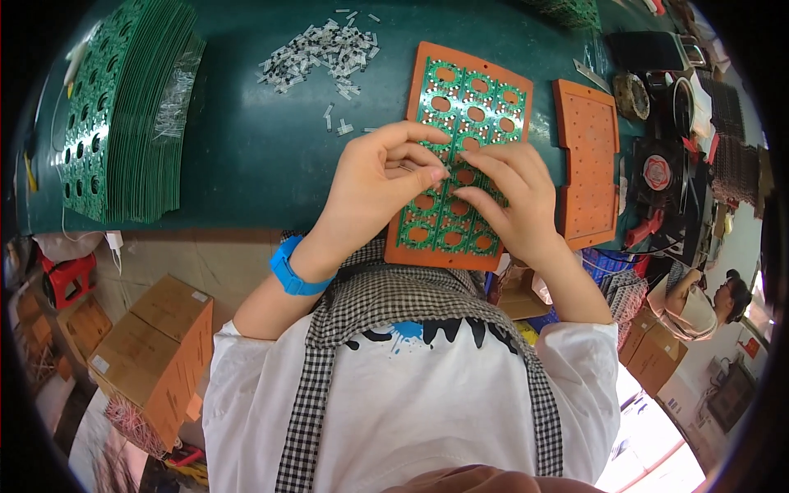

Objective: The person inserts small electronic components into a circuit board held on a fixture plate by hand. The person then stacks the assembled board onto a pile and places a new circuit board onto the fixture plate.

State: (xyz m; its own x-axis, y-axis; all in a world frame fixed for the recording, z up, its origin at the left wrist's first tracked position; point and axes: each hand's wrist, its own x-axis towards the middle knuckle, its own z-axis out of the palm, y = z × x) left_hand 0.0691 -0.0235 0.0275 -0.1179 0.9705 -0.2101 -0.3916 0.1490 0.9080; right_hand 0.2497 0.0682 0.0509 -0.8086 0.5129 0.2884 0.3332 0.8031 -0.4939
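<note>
A green circuit board panel [477,113] with rows of oval cut-outs lies on an orange tray [417,82] at the table's front edge. Over its left side is my left hand [386,168], its fingers curled and the thumb tip pressed in a pinch; whatever sits in that pinch is too small to make out. My right hand [518,193] rests over the right side of the panel, thumb and forefinger apart, with nothing visible between them. Small white parts with dark ends form a loose pile [325,56] beyond my left hand.
A tall stack of green circuit panels [144,123] stands at the left. A second orange tray [588,156] lies to the right, near a roll of tape [631,97] and a red-handled tool [645,228]. Cardboard boxes [152,337] are on the floor. Another person [699,304] sits at far right.
</note>
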